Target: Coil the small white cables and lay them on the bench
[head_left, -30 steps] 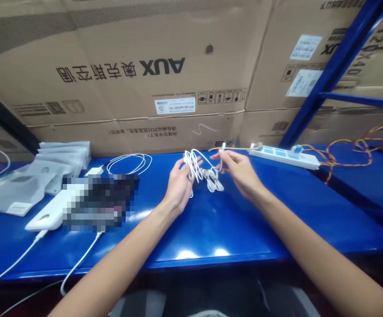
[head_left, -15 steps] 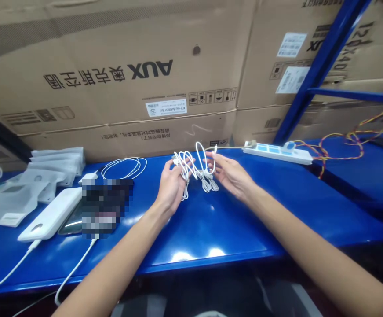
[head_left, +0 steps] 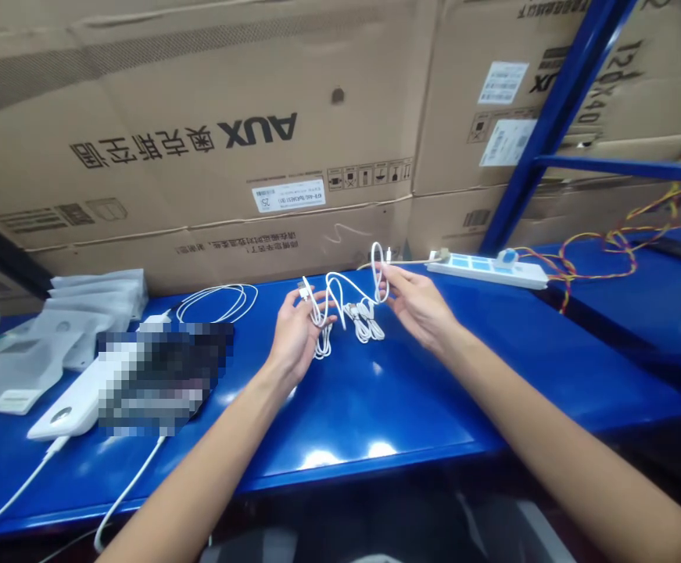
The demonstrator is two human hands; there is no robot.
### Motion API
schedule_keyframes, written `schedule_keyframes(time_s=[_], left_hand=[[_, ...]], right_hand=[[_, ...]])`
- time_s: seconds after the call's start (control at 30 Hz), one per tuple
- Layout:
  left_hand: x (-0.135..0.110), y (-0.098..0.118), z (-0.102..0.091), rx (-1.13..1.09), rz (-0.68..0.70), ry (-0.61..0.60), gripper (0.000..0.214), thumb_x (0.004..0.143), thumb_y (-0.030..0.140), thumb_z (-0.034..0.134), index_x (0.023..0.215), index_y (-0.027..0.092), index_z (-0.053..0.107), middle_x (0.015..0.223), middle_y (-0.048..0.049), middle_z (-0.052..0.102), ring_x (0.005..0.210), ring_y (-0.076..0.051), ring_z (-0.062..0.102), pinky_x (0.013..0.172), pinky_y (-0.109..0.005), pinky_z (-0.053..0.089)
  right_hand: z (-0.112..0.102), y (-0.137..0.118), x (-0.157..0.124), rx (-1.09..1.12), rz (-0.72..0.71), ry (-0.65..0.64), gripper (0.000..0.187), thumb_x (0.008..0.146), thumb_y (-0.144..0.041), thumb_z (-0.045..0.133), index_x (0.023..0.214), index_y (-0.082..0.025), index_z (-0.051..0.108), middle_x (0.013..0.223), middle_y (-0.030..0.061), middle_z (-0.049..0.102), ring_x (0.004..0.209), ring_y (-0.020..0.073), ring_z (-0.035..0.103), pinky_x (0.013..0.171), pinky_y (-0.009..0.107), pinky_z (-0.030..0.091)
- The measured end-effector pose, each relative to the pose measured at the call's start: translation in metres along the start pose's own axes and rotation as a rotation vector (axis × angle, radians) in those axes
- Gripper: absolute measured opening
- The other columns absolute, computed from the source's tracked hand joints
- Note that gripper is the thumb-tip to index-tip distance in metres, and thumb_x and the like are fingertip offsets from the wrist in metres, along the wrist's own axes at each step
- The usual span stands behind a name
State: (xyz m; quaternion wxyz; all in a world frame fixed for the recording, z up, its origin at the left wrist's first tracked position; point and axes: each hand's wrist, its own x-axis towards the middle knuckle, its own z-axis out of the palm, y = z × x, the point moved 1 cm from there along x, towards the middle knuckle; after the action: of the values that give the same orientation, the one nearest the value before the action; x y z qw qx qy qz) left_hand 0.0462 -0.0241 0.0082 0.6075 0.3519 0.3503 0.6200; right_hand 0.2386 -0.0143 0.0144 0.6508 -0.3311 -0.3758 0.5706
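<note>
The person's two bare hands hold a white USB cable (head_left: 335, 295) up over the middle of the blue metal tabletop (head_left: 387, 414). The left hand (head_left: 296, 335) is turned palm-up, with its thumb and fingers curled inward, and seems to pinch the cable close to a small connector (head_left: 305, 289) that sticks out past the fingertips. The right hand (head_left: 419, 306) is more open, its thumb and forefinger pinching a narrow upright loop (head_left: 380, 262).

A single arched stretch of cable runs between the hands. Below it, a tight bunch of coils (head_left: 364, 324) sits just beside a shorter hanging tail (head_left: 322, 344). The bunch may be touching the tabletop or hanging just above it; this view does not settle that. So one stretch is drawn out, while the bunch stays gathered and its strands cannot be followed.

To the left, a second white cable (head_left: 216, 303) lies in loose loops near a stack of translucent grey bags (head_left: 97, 293), and pixelated blur hides the things nearest the left forearm. To the far right, a white power strip (head_left: 486, 270) with blue switches lies by twisted red-and-yellow wires (head_left: 601, 262). Large cardboard cartons (head_left: 199, 133) line the far edge.
</note>
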Motion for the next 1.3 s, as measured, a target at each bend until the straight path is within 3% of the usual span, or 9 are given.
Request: schedule_keyframes(time_s=[0.17, 0.47, 0.77, 0.97, 1.13, 1.3], left_hand=[[-0.002, 0.002, 0.004, -0.016, -0.003, -0.082, 0.025, 0.085, 0.007, 0.066, 0.106, 0.017, 0.058, 0.102, -0.0091, 0.074, 0.063, -0.009, 0.059, 0.056, -0.022, 0.045], [-0.006, -0.007, 0.008, 0.059, 0.082, -0.142, 0.028, 0.085, 0.022, 0.076, 0.108, 0.02, 0.06, 0.092, -0.0018, 0.072, 0.077, -0.014, 0.067, 0.074, -0.027, 0.052], [-0.004, -0.013, 0.006, 0.131, 0.073, -0.097, 0.021, 0.088, 0.028, 0.074, 0.104, 0.016, 0.068, 0.079, -0.0013, 0.07, 0.075, -0.015, 0.069, 0.068, -0.026, 0.051], [-0.005, -0.012, 0.005, 0.079, 0.071, -0.047, 0.003, 0.096, 0.023, 0.065, 0.096, 0.02, 0.065, 0.099, -0.0068, 0.076, 0.098, -0.019, 0.075, 0.09, -0.032, 0.059], [-0.006, -0.006, 0.005, 0.029, 0.04, 0.026, 0.004, 0.1, 0.019, 0.057, 0.102, 0.018, 0.06, 0.115, -0.0145, 0.076, 0.11, -0.026, 0.076, 0.101, -0.047, 0.059], [-0.005, -0.004, 0.005, -0.031, 0.056, 0.014, 0.004, 0.1, 0.016, 0.057, 0.102, 0.018, 0.059, 0.121, -0.0149, 0.076, 0.116, -0.027, 0.074, 0.104, -0.049, 0.058]], right_hand=[[0.009, 0.005, -0.007, -0.083, 0.066, -0.048, 0.033, 0.069, -0.041, 0.093, 0.089, -0.015, 0.083, 0.076, 0.0013, 0.066, 0.07, 0.0119, 0.052, 0.069, 0.028, 0.05], [0.026, 0.027, -0.019, -0.165, 0.127, -0.143, 0.034, 0.07, -0.048, 0.091, 0.08, -0.017, 0.08, 0.079, 0.0043, 0.072, 0.071, 0.0149, 0.059, 0.071, 0.029, 0.052], [0.025, 0.033, -0.02, -0.049, 0.207, -0.145, 0.025, 0.071, -0.037, 0.092, 0.077, -0.018, 0.078, 0.074, 0.0022, 0.071, 0.068, 0.0139, 0.06, 0.069, 0.027, 0.051], [0.027, 0.027, -0.019, -0.029, 0.205, -0.133, 0.02, 0.073, -0.03, 0.09, 0.073, -0.017, 0.075, 0.076, 0.0038, 0.072, 0.069, 0.0138, 0.06, 0.065, 0.026, 0.048], [0.019, 0.023, -0.015, -0.019, 0.167, 0.007, 0.017, 0.073, -0.029, 0.088, 0.078, -0.017, 0.077, 0.07, 0.0012, 0.067, 0.064, 0.0125, 0.057, 0.062, 0.025, 0.047], [0.019, 0.027, -0.013, -0.106, 0.099, -0.034, 0.033, 0.077, -0.049, 0.084, 0.082, -0.017, 0.078, 0.071, 0.0016, 0.067, 0.066, 0.0139, 0.056, 0.066, 0.028, 0.048]])
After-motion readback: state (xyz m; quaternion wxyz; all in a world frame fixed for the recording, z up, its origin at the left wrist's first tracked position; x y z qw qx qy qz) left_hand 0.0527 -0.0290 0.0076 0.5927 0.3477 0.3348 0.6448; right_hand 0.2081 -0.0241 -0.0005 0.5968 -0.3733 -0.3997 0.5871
